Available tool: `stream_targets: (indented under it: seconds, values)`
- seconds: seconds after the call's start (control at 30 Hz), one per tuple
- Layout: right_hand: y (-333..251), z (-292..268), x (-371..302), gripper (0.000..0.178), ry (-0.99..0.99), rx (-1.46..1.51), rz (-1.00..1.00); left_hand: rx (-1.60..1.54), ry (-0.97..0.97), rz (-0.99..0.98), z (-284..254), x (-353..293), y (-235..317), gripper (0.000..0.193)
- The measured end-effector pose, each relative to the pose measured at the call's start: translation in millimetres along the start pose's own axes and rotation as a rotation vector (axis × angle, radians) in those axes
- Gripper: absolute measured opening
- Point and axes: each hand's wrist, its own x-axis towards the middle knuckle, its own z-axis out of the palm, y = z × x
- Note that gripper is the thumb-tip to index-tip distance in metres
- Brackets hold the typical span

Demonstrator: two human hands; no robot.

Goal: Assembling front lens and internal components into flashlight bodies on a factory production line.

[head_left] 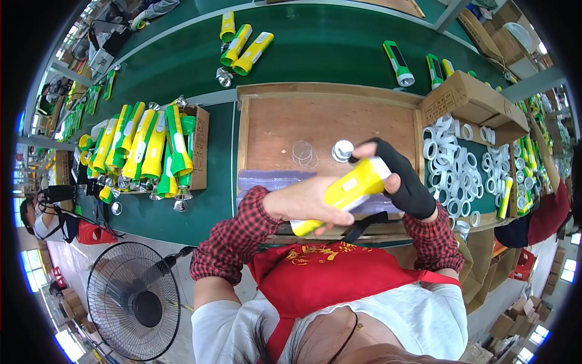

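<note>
My left hand (306,199) is wrapped round the body of a yellow flashlight (354,187), which lies slanted with its wide head up to the right. My right hand (405,185), in a black fingerless glove, closes round that head; its thumb and fingertips touch the pale front rim. A small piece of the hand's far side is hidden by the glove. Just beyond the hands, a white round part (342,151) rests on the wooden tray (273,127). To its left lie several thin clear discs (305,154).
On the left, a carton (199,148) is piled with yellow and green flashlights (145,142). White rings (448,158) fill the area right of the tray, below an open cardboard box (473,100). More flashlights (251,53) lie on the far green belt. A fan (136,303) stands lower left; a co-worker's arm (548,164) shows at right.
</note>
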Motion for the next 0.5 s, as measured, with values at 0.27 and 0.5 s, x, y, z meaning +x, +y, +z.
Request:
stream_targets:
  seconds: [0.27, 0.5]
  values:
    - [98.1, -23.5, 60.6, 0.039, 0.267, -0.143, 0.234, 0.886, 0.763, 0.256, -78.6, 67.3, -15.4, 0.052]
    - [104.6, -91.6, 155.6, 0.020, 0.561, -0.743, -0.093, 0.036, 1.370, 0.496, -241.0, 51.3, 27.1, 0.061]
